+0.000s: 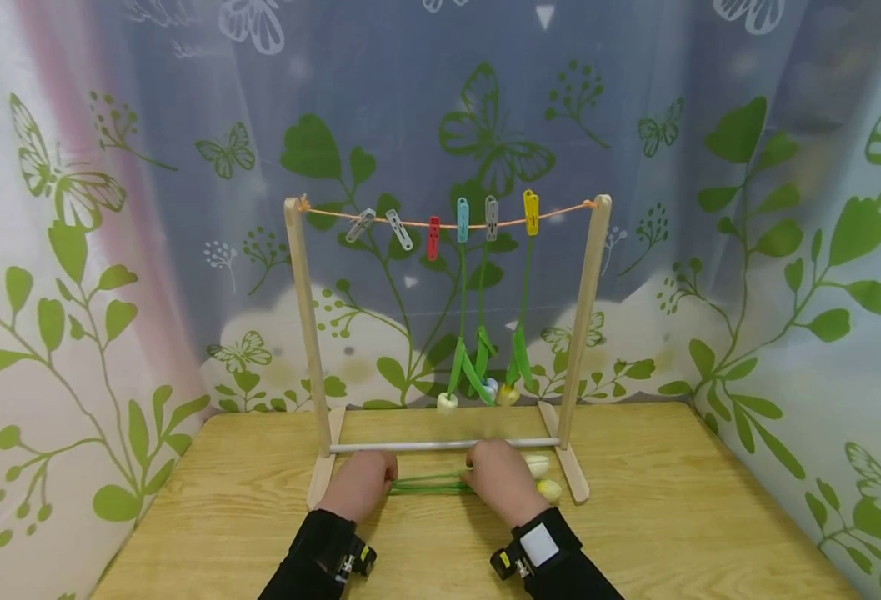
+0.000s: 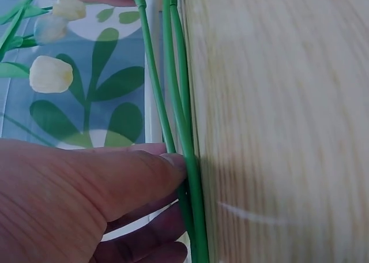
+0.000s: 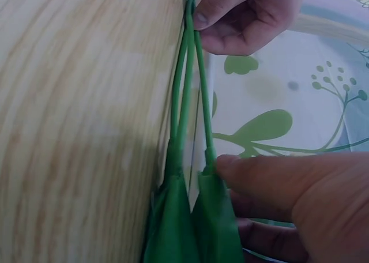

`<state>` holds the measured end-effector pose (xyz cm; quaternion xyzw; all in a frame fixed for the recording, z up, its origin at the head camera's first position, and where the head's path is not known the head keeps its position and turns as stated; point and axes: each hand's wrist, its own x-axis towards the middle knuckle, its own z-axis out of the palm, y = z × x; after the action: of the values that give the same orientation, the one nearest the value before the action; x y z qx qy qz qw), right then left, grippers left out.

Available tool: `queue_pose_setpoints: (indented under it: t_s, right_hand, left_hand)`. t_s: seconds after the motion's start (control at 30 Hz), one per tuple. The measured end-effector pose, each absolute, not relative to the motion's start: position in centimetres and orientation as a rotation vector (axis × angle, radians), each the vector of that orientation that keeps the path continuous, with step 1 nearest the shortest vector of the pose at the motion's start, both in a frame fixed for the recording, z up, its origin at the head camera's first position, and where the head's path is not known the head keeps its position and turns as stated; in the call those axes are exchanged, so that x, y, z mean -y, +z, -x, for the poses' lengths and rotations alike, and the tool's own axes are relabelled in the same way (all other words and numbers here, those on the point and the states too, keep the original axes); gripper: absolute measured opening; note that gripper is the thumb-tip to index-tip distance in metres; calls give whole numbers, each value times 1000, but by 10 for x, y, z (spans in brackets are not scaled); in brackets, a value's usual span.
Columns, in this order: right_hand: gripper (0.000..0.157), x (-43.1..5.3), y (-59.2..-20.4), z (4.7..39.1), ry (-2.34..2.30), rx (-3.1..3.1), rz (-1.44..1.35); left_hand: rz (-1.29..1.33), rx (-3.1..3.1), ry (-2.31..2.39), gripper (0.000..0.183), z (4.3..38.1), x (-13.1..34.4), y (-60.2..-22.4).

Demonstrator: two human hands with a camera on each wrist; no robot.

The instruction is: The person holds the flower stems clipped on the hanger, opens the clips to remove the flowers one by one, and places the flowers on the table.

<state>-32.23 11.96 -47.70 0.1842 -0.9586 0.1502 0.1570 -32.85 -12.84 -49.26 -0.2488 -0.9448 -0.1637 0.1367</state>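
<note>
Artificial tulips lie across the table, their green stems running between my hands. A white tulip head and a yellow tulip head show beyond my right hand. My left hand pinches the stems near their bare ends, thumb on top in the left wrist view. My right hand pinches a stem just above the green leaves, its other fingers partly hidden behind them. Three more tulips hang upside down behind: a whitish tulip, a pale blue tulip and a yellow tulip.
A wooden frame carries an orange string. Light blue, grey and yellow clothespins hold the hanging stems. A red clothespin and two paler ones sit further left. A white crossbar runs behind my hands.
</note>
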Motion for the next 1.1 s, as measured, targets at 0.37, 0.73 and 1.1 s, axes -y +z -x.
queue_pose_setpoints:
  t_s: [0.37,0.73,1.1]
  right_hand:
    - [16,-121,-462,317,436,2623,-558]
    - [18,-118,-455,314,409,2597,-536]
    - [32,-116,-448,310,367,2654,-530]
  left_hand:
    - [675,2819,-536,5,326,126,-482]
    - [665,2831,-571,11,323,122,-473]
    - [604,2774,-719,41,316,116,-457]
